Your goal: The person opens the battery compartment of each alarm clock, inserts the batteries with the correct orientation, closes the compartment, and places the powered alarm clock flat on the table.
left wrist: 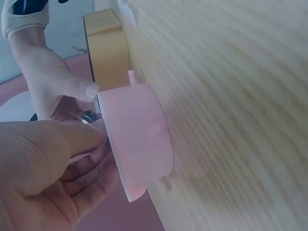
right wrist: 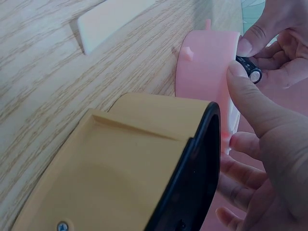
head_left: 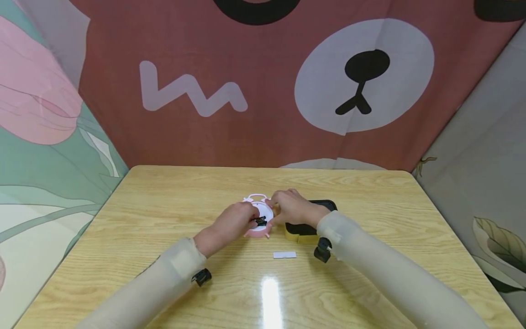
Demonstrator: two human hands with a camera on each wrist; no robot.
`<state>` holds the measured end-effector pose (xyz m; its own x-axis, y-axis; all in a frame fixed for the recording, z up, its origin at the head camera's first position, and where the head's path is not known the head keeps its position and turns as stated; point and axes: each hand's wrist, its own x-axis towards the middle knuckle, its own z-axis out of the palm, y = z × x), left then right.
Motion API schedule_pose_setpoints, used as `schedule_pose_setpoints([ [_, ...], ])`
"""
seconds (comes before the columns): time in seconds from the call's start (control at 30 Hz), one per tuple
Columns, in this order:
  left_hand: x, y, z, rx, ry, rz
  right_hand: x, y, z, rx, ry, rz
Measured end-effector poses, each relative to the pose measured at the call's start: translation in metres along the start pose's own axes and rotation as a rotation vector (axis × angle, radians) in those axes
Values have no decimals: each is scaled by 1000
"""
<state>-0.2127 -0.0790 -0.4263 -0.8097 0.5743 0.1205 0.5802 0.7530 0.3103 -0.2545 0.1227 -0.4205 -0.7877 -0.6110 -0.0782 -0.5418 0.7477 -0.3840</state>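
A pink alarm clock (head_left: pixel 256 233) lies on the table with its white side up and its handle toward the far edge. My left hand (head_left: pixel 235 221) pinches a small black battery (right wrist: pixel 254 73) over that white side. One end of the battery sticks out past the fingers in the right wrist view. With thumb and fingers, my right hand (head_left: pixel 292 206) grips the clock's right rim, the thumb close to the battery. In the left wrist view the pink casing (left wrist: pixel 137 137) stands between the fingers and the wood, and the left fingertips are partly hidden behind it.
Right of the clock, partly under my right forearm, is a yellow box-like object (head_left: pixel 302 238) with a black top. A small white strip (head_left: pixel 284 255) lies nearer on the wooden table (head_left: pixel 185 192). Patterned cloth (head_left: pixel 197 141) hangs behind the table's far edge.
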Motion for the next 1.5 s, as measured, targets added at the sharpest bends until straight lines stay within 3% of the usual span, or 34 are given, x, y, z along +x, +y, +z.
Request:
schedule_pose_setpoints([
  [0.47,-1,4,3,204,59,120,2,0,0,-14,-7,-1],
  [0.8,0,9,6,245,88,111,3,3,0,-27,-2,-15],
  [1.0,1,8,4,258,67,97,1,2,-1,-15,2,-26],
  [1.13,2,5,6,178,54,47,1,1,-1,-20,-3,-22],
  [1.27,4,2,10,85,107,-23,3,1,-1,-12,-9,-16],
  [1.37,5,1,13,97,151,-83,3,1,-1,-12,-12,-12],
  [1.5,6,0,14,135,105,-186,4,1,0,-12,-18,-7],
])
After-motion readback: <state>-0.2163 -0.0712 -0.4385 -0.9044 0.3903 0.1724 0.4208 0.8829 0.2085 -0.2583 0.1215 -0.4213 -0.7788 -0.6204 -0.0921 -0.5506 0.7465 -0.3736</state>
